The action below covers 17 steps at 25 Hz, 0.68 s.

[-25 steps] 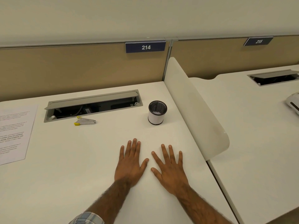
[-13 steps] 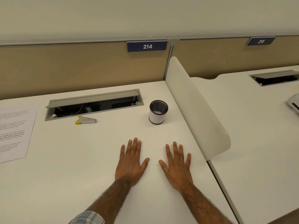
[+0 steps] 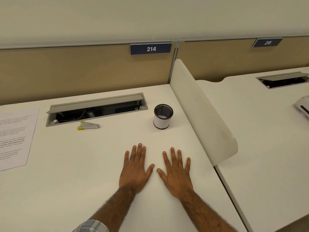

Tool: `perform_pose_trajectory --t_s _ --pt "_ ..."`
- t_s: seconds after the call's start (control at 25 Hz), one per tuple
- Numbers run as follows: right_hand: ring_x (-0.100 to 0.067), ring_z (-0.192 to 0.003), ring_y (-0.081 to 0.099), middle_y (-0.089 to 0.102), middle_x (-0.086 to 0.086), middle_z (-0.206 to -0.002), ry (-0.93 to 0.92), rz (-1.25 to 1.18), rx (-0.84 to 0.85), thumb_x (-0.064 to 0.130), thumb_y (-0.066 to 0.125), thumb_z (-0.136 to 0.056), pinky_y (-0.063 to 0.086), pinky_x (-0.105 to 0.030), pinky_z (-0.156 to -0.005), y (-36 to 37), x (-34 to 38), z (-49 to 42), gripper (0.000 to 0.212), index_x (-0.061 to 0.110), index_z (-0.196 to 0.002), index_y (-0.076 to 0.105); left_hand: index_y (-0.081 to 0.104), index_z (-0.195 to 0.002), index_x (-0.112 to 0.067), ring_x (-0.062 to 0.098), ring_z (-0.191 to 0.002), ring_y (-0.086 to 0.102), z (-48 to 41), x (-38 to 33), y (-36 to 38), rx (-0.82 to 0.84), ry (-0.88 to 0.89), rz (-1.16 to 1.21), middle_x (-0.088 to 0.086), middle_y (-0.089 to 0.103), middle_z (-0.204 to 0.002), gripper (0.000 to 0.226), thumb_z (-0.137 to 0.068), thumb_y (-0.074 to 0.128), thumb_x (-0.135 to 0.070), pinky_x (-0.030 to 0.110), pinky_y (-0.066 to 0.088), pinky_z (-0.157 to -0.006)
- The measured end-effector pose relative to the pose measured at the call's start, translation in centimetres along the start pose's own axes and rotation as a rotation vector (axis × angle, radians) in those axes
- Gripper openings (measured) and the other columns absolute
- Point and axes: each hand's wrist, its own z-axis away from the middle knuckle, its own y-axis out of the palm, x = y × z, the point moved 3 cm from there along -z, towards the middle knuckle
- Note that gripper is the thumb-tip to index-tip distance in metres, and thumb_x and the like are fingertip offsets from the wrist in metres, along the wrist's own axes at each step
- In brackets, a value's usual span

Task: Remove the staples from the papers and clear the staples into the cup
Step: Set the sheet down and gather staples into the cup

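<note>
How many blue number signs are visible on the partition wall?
2: sign 214 above the near desk, sign 215 above the right desk. Others may lie outside view.

One wide-angle camera, worn on the person's head, is looking forward and steeply down, sitting close over the white flat desk top (image 3: 75, 173). The white cylindrical cup with the black mesh rim (image 3: 161, 120) is lying just above frame centre. Behind the cup the tan partition panel (image 3: 83, 72) is facing the lens. Nearer than the cup, the left hand (image 3: 136, 171) and right hand (image 3: 175, 174) are reaching in from the bottom edge.
</note>
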Motion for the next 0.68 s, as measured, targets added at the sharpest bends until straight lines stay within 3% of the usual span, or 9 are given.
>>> perform_pose_trajectory --t_s 0.12,0.36,0.52,0.6,0.68 --pt "-0.034 -0.153 0.003 0.003 -0.008 -0.167 -0.01 0.035 0.007 0.07 0.013 -0.095 0.01 -0.067 -0.116 -0.2 0.2 -0.4 0.076 0.028 -0.158 0.011 -0.004 -0.165 -0.02 0.021 -0.161 -0.008 -0.1 0.0 0.3 -0.014 -0.006 0.015 0.0 -0.01 -0.174 0.081 -0.103 0.014 -0.068 0.047 -0.002 -0.127" --pt "-0.036 -0.152 0.007 0.011 -0.007 -0.166 -0.073 0.099 -0.023 0.065 0.028 -0.097 0.011 -0.068 -0.115 -0.3 0.4 -0.6 0.075 0.022 -0.157 0.02 -0.014 -0.163 -0.021 0.019 -0.158 -0.02 0.0 -0.1 0.1 -0.002 -0.003 0.007 -0.002 -0.022 -0.171 0.081 -0.103 0.01 -0.069 0.046 -0.008 -0.127" --pt "-0.029 -0.153 0.002 0.006 0.003 -0.166 -0.06 0.026 0.057 0.064 0.021 -0.099 0.003 -0.063 -0.118 -0.6 0.8 -1.0 0.073 0.022 -0.158 0.014 -0.008 -0.165 -0.02 0.021 -0.16 -0.013 0.0 0.0 0.0 -0.013 0.001 0.015 0.0 -0.013 -0.173 0.08 -0.103 0.012 -0.067 0.047 -0.004 -0.127" --pt "-0.018 -0.153 -0.009 -0.006 0.011 -0.164 -0.043 -0.119 0.056 0.059 0.015 -0.101 -0.006 -0.052 -0.122 -1.3 0.6 -1.5 0.066 0.028 -0.158 0.004 -0.002 -0.166 -0.019 0.021 -0.161 -0.007 0.1 0.1 0.2 -0.021 -0.003 0.015 0.001 -0.007 -0.174 0.079 -0.104 0.015 -0.066 0.047 -0.002 -0.127" --pt "-0.011 -0.153 0.001 0.01 0.013 -0.164 0.03 -0.504 0.042 0.043 0.027 -0.105 0.002 -0.037 -0.124 -2.6 0.1 -2.2 0.054 0.029 -0.157 0.018 -0.004 -0.165 -0.019 0.02 -0.16 -0.011 0.0 0.1 0.2 -0.023 0.0 0.008 0.0 -0.01 -0.174 0.079 -0.104 0.015 -0.065 0.047 -0.003 -0.127"
